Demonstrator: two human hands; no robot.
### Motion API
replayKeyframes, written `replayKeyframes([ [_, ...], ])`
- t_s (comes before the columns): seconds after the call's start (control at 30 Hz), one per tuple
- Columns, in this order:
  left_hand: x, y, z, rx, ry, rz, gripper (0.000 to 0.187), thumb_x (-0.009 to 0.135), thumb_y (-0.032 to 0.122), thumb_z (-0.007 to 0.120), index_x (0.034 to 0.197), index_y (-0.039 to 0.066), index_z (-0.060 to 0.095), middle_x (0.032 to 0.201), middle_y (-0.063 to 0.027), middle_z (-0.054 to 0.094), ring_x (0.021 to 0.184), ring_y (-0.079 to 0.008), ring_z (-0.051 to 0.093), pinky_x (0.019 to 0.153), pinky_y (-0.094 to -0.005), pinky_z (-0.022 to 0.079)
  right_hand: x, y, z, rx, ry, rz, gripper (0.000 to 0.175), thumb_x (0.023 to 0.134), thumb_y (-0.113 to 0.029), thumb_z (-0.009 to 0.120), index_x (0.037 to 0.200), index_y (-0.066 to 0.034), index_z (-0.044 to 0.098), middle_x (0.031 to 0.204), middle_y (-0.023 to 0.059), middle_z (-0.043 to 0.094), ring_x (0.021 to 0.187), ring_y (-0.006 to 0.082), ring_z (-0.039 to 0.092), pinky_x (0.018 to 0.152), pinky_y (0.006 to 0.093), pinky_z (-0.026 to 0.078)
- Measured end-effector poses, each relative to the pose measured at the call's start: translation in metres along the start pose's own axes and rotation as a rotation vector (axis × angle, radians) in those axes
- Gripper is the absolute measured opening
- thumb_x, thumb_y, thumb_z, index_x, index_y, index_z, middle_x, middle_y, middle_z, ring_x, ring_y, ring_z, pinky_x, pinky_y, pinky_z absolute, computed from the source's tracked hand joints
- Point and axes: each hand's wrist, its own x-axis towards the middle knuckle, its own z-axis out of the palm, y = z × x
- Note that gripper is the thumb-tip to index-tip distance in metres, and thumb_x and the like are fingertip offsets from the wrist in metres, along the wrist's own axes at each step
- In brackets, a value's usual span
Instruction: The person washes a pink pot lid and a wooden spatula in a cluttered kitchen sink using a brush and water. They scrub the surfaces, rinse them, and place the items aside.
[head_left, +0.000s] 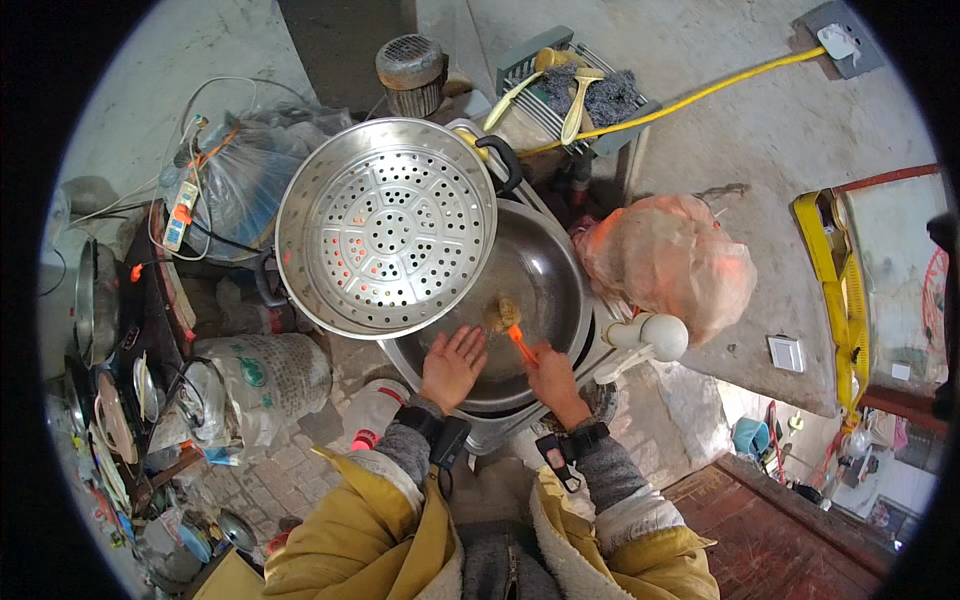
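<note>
In my right hand (556, 384) is the orange handle of a scrub brush (517, 341). Its tan head rests low in a dark metal basin (551, 262), where a shallow layer of liquid seems to lie. My left hand (452, 367), palm up and fingers spread, hangs over the basin's near left side and holds nothing. A stainless steel steamer pot (390, 232) with a perforated bottom and black side handles overlaps the basin's far left part and hides it.
A white faucet (652, 337) stands at the basin's right, beside a pinkish plastic bag (667, 262). Behind is a drying rack (577, 97) with brushes and steel wool. A power strip (180, 217) hangs at left, above a woven sack (270, 394).
</note>
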Motion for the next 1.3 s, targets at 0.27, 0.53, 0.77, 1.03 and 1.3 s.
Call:
replayKeyframes([
  [0.27,-0.001,0.000,-0.010,0.060,-0.013,0.004,0.059,0.100,0.050,0.034,0.142,0.009,0.037,0.149,-0.0099,0.036,0.140,-0.0256,0.028,0.114,-0.0455,0.022,0.006,-0.022,0.002,-0.189,0.071,0.010,0.040,0.084,-0.002,0.055,0.124,-0.0023,0.052,0.089,0.0244,0.061,0.078,0.0445,0.062,0.068,0.0493,0.051],
  [0.53,0.000,-0.009,0.004,0.081,-0.194,-0.035,0.070,0.097,0.060,0.033,0.141,0.006,0.038,0.144,-0.0092,0.043,0.131,-0.0241,0.041,0.111,-0.0433,0.027,-0.061,-0.067,-0.030,0.127,-0.091,-0.106,0.026,0.090,-0.008,0.056,0.115,-0.0028,0.060,0.082,0.0214,0.060,0.081,0.0409,0.060,0.067,0.0465,0.048],
  [0.77,-0.018,-0.017,0.027,0.083,-0.238,-0.103,0.087,0.088,0.072,0.037,0.143,0.004,0.037,0.147,-0.0107,0.040,0.136,-0.0251,0.036,0.112,-0.0435,0.026,-0.069,-0.065,-0.036,0.101,0.058,-0.151,0.025,0.087,-0.008,0.058,0.111,-0.0026,0.060,0.085,0.0218,0.061,0.080,0.0416,0.060,0.069,0.0471,0.048],
  [1.03,-0.028,-0.018,0.030,-0.050,-0.341,-0.150,0.085,0.089,0.071,0.038,0.142,0.005,0.037,0.147,-0.0170,0.038,0.135,-0.0307,0.037,0.112,-0.0481,0.026,-0.081,-0.066,-0.042,0.113,0.289,-0.138,0.015,0.090,-0.013,0.055,0.102,-0.0043,0.057,0.081,0.0214,0.062,0.070,0.0423,0.061,0.059,0.0507,0.049],
  [1.3,-0.019,-0.014,0.017,-0.190,-0.205,-0.077,0.076,0.096,0.059,0.035,0.139,-0.004,0.037,0.145,-0.0200,0.039,0.137,-0.0316,0.035,0.115,-0.0439,0.025,-0.090,-0.061,-0.031,0.102,0.128,-0.162,0.017,0.090,-0.013,0.055,0.106,-0.0048,0.055,0.083,0.0208,0.062,0.072,0.0410,0.061,0.058,0.0489,0.049],
])
